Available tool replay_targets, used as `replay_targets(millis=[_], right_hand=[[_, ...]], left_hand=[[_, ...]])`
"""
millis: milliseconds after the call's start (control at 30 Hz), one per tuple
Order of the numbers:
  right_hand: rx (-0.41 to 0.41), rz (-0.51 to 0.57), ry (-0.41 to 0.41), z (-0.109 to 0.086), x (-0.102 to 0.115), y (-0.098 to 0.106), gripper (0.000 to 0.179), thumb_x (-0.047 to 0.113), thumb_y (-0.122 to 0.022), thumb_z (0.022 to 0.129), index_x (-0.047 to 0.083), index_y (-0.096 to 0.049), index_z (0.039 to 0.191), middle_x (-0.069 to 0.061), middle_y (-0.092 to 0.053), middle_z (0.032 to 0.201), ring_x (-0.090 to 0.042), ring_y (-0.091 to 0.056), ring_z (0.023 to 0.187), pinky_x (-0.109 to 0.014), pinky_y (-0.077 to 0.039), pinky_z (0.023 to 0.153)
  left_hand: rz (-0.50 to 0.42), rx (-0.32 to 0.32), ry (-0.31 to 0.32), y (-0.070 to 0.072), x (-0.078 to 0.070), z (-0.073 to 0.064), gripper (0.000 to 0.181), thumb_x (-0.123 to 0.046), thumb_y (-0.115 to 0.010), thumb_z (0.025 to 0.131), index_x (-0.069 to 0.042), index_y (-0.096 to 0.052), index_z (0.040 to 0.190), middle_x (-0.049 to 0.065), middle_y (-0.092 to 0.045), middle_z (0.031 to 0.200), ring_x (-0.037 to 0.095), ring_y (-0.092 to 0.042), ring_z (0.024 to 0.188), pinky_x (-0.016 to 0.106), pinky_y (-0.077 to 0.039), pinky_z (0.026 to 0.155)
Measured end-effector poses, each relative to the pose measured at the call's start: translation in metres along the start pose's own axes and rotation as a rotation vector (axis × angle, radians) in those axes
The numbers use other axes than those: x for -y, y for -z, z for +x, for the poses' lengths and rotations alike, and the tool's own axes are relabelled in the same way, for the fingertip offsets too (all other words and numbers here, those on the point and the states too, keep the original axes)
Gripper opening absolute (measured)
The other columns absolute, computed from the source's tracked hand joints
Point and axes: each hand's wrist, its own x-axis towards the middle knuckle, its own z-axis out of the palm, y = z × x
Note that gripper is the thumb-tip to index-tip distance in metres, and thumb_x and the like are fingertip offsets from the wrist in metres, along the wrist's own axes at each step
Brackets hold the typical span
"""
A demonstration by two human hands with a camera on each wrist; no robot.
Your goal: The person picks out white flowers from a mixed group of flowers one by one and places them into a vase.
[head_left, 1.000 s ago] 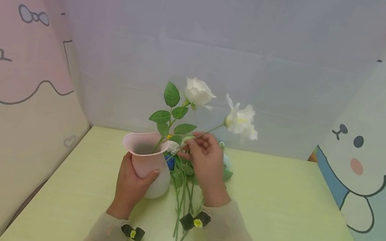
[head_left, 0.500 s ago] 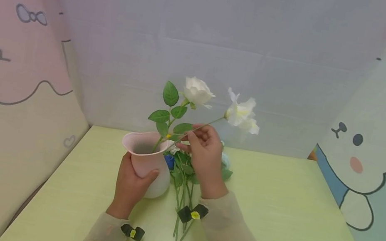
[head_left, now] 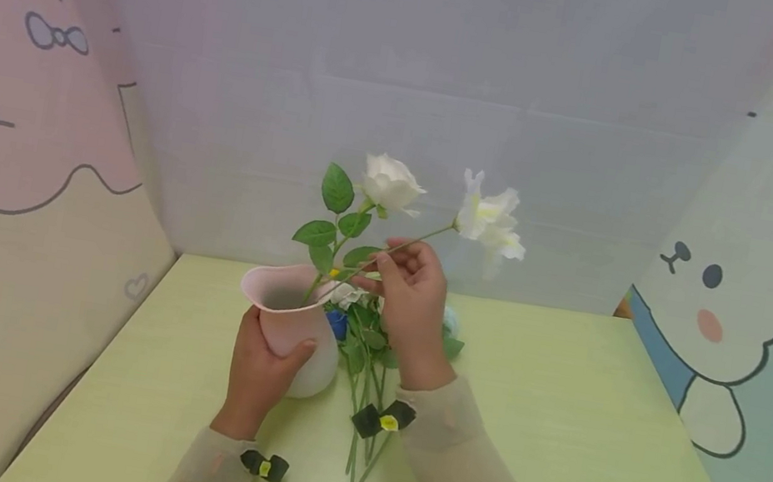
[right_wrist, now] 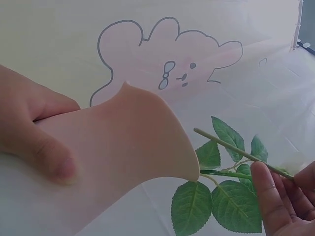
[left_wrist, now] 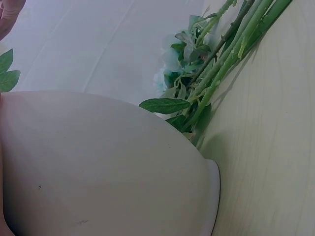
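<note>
Your left hand [head_left: 261, 380] grips the vase [head_left: 317, 365]; your right hand [head_left: 415, 313] pinches the ruffled flower [head_left: 487, 216] by its stem [right_wrist: 226, 144]. You're likely aligning it; next, ease its tip [right_wrist: 197, 130] inside

Pale yellow-green tabletop [head_left: 600, 426], plain greyish back wall [head_left: 462, 51], cartoon animals [head_left: 769, 268] on side walls [head_left: 3, 315].

Vase [head_left: 285, 329] at left, bunch [head_left: 374, 340] on the table [head_left: 578, 423] to its right
Rose [head_left: 391, 184] in the vase; left hand [head_left: 259, 377] on the vase's side; right hand [head_left: 411, 312] right of its rim, flower [head_left: 487, 218] head right of the rose; wall [head_left: 416, 52] behind.
</note>
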Motion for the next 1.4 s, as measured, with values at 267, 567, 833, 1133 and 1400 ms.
replay_targets(millis=[267,567,833,1133,1400], right_hand=[[0.01,-0.01,-0.001,-0.003,-0.008,-0.005,0.015,-0.005,-0.056,0.102,-0.008,-0.053,0.116,-0.018,-0.061,0.097,-0.023,-0.067,0.088,-0.041,-0.061,0.077],[0.026,-0.119,-0.009,-0.009,-0.016,-0.009,0.015,-0.006,-0.056,0.101,-0.008,-0.053,0.116,-0.023,-0.062,0.1,-0.029,-0.067,0.092,-0.043,-0.06,0.079],[0.04,-0.261,0.002,-0.015,-0.025,-0.013,0.014,-0.001,-0.061,0.101,-0.007,-0.058,0.114,-0.022,-0.063,0.106,-0.037,-0.069,0.093,-0.039,-0.058,0.084],[0.071,-0.425,0.07,-0.019,-0.029,-0.014,0.019,0.007,-0.063,0.101,-0.001,-0.064,0.118,-0.014,-0.069,0.099,-0.026,-0.067,0.092,-0.032,-0.052,0.081],[0.132,-0.54,0.06,-0.02,-0.025,-0.014,0.018,0.013,-0.064,0.101,0.007,-0.066,0.118,-0.005,-0.069,0.094,-0.019,-0.059,0.081,-0.031,-0.044,0.073]], left_hand=[[-0.001,0.007,0.0,0.0,0.0,0.0,0.094,-0.027,-0.093,0.074,-0.005,-0.04,0.149,0.01,-0.054,0.135,0.026,-0.055,0.111,0.049,-0.043,0.095],[0.006,0.009,-0.003,0.0,-0.001,0.0,0.094,-0.029,-0.092,0.075,-0.005,-0.039,0.149,0.01,-0.054,0.135,0.025,-0.055,0.111,0.05,-0.044,0.095],[0.02,0.0,-0.002,0.0,-0.002,-0.001,0.095,-0.031,-0.093,0.074,-0.004,-0.04,0.148,0.011,-0.054,0.135,0.027,-0.056,0.111,0.05,-0.045,0.095],[0.041,-0.011,0.001,-0.001,0.0,-0.001,0.094,-0.031,-0.093,0.074,-0.003,-0.041,0.147,0.013,-0.055,0.133,0.028,-0.056,0.109,0.049,-0.044,0.093],[0.045,-0.015,-0.007,-0.001,0.001,-0.001,0.094,-0.03,-0.092,0.074,-0.003,-0.04,0.148,0.012,-0.055,0.134,0.027,-0.056,0.11,0.051,-0.045,0.094]])
